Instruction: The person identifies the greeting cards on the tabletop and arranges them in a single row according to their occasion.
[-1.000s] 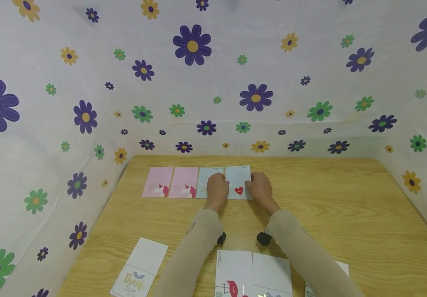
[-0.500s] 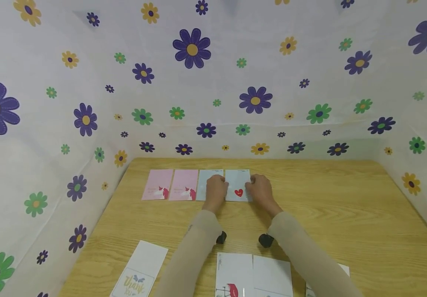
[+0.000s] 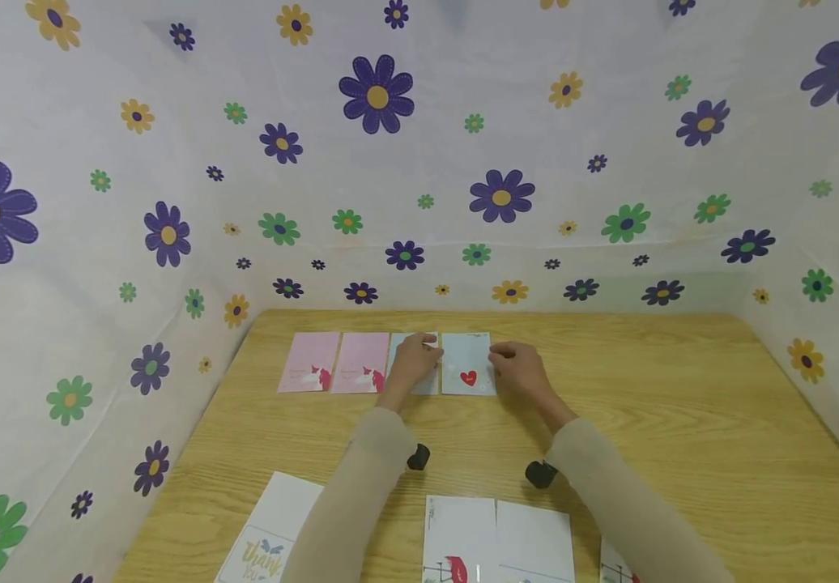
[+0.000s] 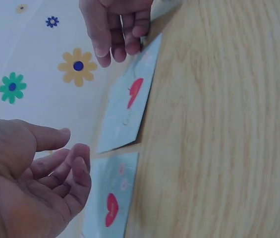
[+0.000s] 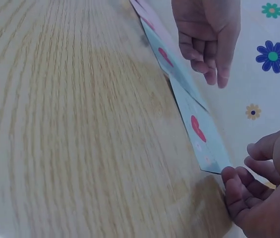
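Observation:
Four cards stand in a row at the back of the wooden table, so I say several: a pink card (image 3: 308, 356), another pink card (image 3: 364, 355), a blue card (image 3: 428, 384) and a second blue card (image 3: 466, 352) with a red heart. My left hand (image 3: 412, 364) is over the first blue card, covering much of it; its fingers bend loosely around nothing. At the second blue card's right edge is my right hand (image 3: 523, 371), fingers relaxed. In the right wrist view its fingertips (image 5: 229, 173) are by that card's corner; contact is unclear.
Nearer me lie a "thank you" card (image 3: 259, 546), a white card with a red bird (image 3: 457, 526) and another white card (image 3: 534, 530). My right sleeve partly hides one more card (image 3: 612, 567). A flowered cloth (image 3: 419, 162) surrounds the table's back and sides.
My left hand has come off the second blue card's left edge and shifted left. My right hand has eased slightly right, its fingers loosening. The cards look almost unmoved.

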Demonstrator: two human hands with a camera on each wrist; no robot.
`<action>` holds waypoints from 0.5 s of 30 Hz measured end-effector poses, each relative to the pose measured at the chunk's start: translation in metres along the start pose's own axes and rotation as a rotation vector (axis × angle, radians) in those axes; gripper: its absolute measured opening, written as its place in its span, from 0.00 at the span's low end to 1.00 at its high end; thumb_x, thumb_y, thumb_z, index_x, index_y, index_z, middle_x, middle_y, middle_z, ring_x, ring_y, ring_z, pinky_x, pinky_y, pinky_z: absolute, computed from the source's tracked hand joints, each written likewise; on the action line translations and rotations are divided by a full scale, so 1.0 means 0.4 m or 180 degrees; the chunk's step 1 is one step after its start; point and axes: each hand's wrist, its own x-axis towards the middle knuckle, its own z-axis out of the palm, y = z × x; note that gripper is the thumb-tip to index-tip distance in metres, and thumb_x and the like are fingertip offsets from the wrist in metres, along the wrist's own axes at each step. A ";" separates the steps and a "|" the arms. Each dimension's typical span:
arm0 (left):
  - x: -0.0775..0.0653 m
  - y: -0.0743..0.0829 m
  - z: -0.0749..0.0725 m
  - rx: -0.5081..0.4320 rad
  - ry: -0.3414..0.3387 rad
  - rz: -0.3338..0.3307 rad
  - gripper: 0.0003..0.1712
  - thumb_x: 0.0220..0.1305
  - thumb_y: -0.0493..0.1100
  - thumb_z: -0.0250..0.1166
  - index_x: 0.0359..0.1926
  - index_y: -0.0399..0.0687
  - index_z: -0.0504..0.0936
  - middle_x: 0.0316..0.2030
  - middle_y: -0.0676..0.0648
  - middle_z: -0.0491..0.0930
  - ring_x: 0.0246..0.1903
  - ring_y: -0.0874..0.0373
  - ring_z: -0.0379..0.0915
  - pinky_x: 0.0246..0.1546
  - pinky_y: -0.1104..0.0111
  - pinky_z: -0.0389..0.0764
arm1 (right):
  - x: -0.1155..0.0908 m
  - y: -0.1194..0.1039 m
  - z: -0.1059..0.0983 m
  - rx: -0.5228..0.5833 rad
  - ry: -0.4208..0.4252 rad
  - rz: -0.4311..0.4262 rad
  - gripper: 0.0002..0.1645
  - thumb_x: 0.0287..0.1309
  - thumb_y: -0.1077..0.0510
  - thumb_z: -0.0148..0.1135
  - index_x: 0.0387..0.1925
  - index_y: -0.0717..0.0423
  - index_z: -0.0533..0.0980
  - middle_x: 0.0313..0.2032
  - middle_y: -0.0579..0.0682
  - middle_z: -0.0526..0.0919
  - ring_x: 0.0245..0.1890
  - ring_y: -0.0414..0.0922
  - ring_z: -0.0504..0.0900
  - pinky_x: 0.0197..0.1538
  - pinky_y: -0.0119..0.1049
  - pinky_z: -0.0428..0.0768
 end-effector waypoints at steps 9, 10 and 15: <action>-0.075 0.032 -0.043 0.0097 -0.0441 0.0272 0.25 0.76 0.46 0.62 0.68 0.37 0.75 0.52 0.41 0.83 0.42 0.50 0.83 0.43 0.62 0.83 | -0.079 -0.010 -0.060 0.0132 -0.0143 -0.0272 0.23 0.73 0.59 0.57 0.62 0.71 0.76 0.52 0.64 0.83 0.47 0.55 0.84 0.47 0.40 0.83; -0.087 0.036 -0.049 0.0110 -0.0473 0.0312 0.26 0.76 0.46 0.62 0.68 0.37 0.75 0.53 0.41 0.83 0.42 0.50 0.83 0.44 0.61 0.83 | -0.090 -0.009 -0.068 0.0140 -0.0176 -0.0299 0.24 0.73 0.59 0.58 0.62 0.72 0.75 0.53 0.64 0.83 0.48 0.55 0.84 0.46 0.40 0.83; -0.145 0.049 -0.075 0.0202 -0.0640 0.0431 0.26 0.76 0.48 0.62 0.67 0.40 0.76 0.55 0.43 0.82 0.51 0.48 0.81 0.49 0.57 0.83 | -0.137 -0.011 -0.103 0.0088 -0.0302 -0.0422 0.26 0.74 0.57 0.59 0.64 0.72 0.73 0.53 0.64 0.82 0.50 0.56 0.84 0.47 0.39 0.83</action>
